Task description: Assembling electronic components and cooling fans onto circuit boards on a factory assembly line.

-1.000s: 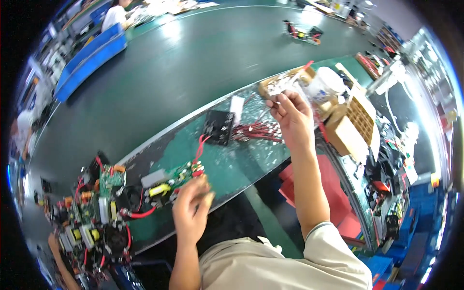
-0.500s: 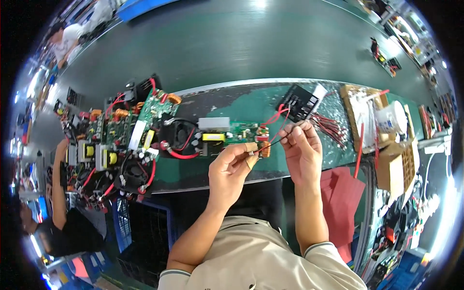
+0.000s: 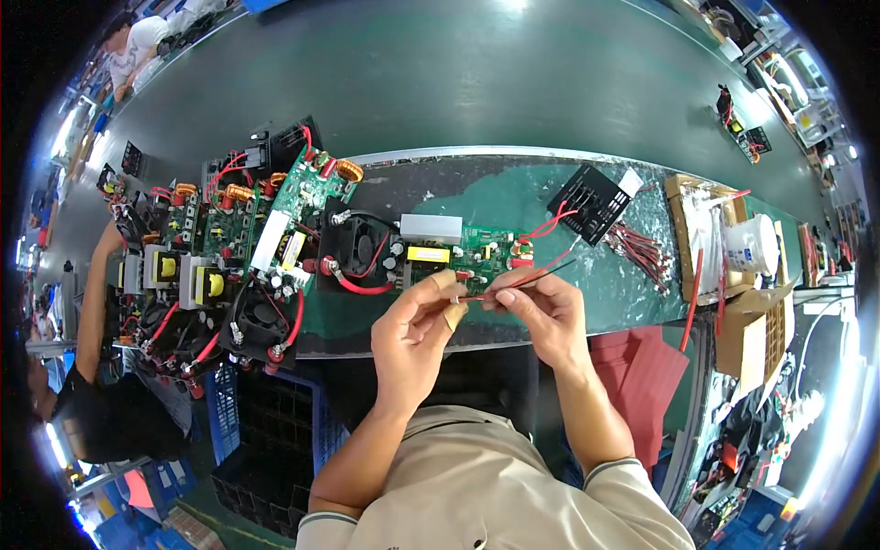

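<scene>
Both my hands are above the near edge of the bench, pinching one thin red-and-black wire lead (image 3: 556, 269). My left hand (image 3: 412, 316) grips its end with a small pale connector; wraps cover some of its fingertips. A short way to the right, my right hand (image 3: 548, 316) is closed on the wire, whose dark tail sticks out past the fingers. Just beyond lies a green circuit board (image 3: 484, 240) with a heat sink and yellow transformer. Red wires link it to a black vented panel (image 3: 587, 206). A black fan (image 3: 357, 249) adjoins its left end.
Several assembled boards (image 3: 229, 215) with fans crowd the left. A bundle of red wires (image 3: 639, 255) lies right of the panel, near a cardboard box (image 3: 756, 325) and white tub (image 3: 752, 243). Red sheets (image 3: 639, 385) hang at the front edge. A co-worker's arm (image 3: 94, 293) reaches in at left.
My right hand has come down and left, closer to my left hand, sliding along the wire. My left hand has shifted slightly left. The view has swung a little.
</scene>
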A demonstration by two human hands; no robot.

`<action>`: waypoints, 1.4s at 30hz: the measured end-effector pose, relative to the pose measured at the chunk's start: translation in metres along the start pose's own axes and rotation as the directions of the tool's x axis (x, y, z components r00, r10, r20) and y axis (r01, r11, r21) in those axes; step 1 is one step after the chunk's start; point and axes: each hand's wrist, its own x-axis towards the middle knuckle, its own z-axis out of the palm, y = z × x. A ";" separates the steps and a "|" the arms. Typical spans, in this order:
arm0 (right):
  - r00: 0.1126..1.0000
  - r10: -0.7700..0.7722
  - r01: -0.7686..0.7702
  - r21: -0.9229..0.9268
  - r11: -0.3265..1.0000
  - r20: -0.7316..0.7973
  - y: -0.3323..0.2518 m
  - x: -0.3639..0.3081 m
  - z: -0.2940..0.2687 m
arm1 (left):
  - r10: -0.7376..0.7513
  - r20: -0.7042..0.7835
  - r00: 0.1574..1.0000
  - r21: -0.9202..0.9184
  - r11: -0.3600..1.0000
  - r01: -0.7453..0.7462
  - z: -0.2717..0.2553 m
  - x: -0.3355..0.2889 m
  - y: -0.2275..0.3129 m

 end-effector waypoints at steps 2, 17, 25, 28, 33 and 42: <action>0.999 -0.035 0.038 -0.069 0.997 0.033 -0.006 0.011 -0.002 | 0.305 0.045 0.951 0.406 0.864 -0.296 -0.006 0.005 0.008; 0.943 -0.240 0.332 -0.717 0.613 0.232 0.010 0.063 -0.004 | 0.021 0.397 0.917 0.918 -0.022 -0.397 0.015 0.033 0.025; 0.950 -0.230 0.310 -0.737 0.601 0.212 0.010 0.063 -0.003 | 0.040 0.406 0.913 0.913 0.015 -0.407 0.012 0.037 0.022; 0.951 -0.228 0.308 -0.741 0.597 0.211 0.011 0.063 -0.004 | 0.036 0.416 0.909 0.908 0.035 -0.417 0.011 0.037 0.021; 0.932 -0.263 0.356 -0.761 0.542 0.249 0.011 0.063 -0.002 | 0.040 0.420 0.906 0.906 0.037 -0.422 0.012 0.038 0.021; 0.919 -0.277 0.387 -0.771 0.505 0.280 0.015 0.067 -0.002 | 0.012 0.406 0.914 0.914 -0.035 -0.405 0.018 0.040 0.023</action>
